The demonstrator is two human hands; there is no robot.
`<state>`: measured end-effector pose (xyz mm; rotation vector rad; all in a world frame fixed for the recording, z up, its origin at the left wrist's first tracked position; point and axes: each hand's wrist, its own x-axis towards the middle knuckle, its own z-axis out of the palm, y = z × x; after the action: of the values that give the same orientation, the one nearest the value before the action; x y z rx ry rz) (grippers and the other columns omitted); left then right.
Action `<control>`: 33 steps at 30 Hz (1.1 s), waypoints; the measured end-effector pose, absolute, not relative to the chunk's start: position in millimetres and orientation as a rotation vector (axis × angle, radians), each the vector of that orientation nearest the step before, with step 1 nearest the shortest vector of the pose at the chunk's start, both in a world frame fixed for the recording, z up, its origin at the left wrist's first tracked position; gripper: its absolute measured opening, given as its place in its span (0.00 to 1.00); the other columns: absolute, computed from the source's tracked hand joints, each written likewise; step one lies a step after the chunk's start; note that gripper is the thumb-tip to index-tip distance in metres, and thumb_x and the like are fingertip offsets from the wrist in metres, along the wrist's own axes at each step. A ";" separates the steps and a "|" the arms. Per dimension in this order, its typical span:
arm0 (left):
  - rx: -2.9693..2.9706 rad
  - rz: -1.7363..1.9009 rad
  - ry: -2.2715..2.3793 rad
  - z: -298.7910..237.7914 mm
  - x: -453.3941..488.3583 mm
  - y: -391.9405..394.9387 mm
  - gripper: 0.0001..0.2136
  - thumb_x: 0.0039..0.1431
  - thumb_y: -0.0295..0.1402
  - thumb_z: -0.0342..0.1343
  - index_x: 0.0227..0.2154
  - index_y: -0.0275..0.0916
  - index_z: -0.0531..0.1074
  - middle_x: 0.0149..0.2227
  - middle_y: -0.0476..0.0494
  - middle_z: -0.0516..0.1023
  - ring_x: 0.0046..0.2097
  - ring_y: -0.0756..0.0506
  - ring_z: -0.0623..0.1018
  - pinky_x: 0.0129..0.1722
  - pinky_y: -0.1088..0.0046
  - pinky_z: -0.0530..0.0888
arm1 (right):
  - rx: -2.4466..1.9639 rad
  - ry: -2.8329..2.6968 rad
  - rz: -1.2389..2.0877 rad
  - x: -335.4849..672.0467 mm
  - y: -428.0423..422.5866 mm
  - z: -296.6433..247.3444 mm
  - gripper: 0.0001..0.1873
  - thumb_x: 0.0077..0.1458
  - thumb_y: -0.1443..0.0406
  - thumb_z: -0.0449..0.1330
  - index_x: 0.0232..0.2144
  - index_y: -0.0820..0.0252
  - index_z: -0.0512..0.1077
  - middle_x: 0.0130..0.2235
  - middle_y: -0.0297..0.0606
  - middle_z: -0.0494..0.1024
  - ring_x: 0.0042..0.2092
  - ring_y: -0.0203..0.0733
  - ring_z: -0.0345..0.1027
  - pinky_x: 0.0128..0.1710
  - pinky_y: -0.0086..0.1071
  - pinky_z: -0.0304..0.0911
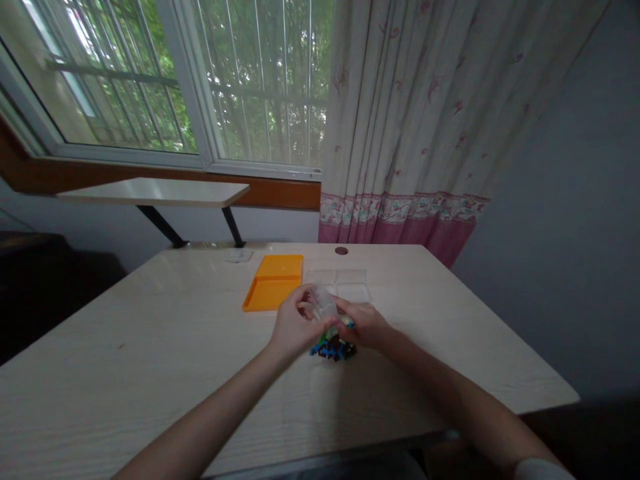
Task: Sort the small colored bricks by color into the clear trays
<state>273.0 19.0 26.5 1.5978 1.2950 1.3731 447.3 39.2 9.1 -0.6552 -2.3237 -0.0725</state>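
Both my hands meet over the middle of the pale wooden table (150, 360). My left hand (291, 328) is closed round a small clear plastic bag or container (323, 307), held tilted above the table. My right hand (364, 325) pinches its lower end, fingers closed, with a small coloured piece at the fingertips. Just below the hands lies a little heap of small building pieces (333, 349), blue, green and dark. What is inside the clear thing cannot be made out.
An orange tray with its lid (273, 283) lies behind the hands, a clear flat tray (350, 283) to its right. A round cable hole (341, 251) marks the far edge. A window, a folding shelf (150, 192) and a curtain (410, 133) stand behind.
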 end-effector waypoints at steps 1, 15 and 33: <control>1.605 1.388 1.296 26.8 272.7 20.0 0.27 0.31 0.34 0.65 0.39 0.34 0.66 0.35 0.45 0.71 0.26 0.52 0.69 0.24 0.77 0.68 | -0.669 -2.320 -0.080 445.5 38.5 8.5 0.25 0.55 0.64 0.47 0.55 0.64 0.54 0.40 0.46 0.76 0.34 0.40 0.73 0.33 0.30 0.69; 1.230 1.300 0.652 16.9 256.0 33.0 0.31 0.32 0.38 0.67 0.44 0.37 0.65 0.36 0.43 0.74 0.37 0.44 0.75 0.37 0.69 0.71 | -0.812 -1.589 0.978 455.9 59.1 11.6 0.17 0.57 0.57 0.47 0.44 0.60 0.64 0.27 0.35 0.76 0.26 0.35 0.71 0.28 0.30 0.68; 0.955 1.187 0.480 9.2 251.8 39.6 0.27 0.34 0.27 0.67 0.38 0.41 0.59 0.48 0.41 0.70 0.47 0.41 0.73 0.52 0.58 0.62 | -0.647 -1.451 1.512 473.2 70.3 9.9 0.39 0.38 0.48 0.63 0.51 0.55 0.57 0.47 0.45 0.69 0.47 0.43 0.65 0.44 0.38 0.62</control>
<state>251.8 39.6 9.2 0.9551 0.4800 1.1874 473.2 70.3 9.9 -0.6474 -1.4509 1.5120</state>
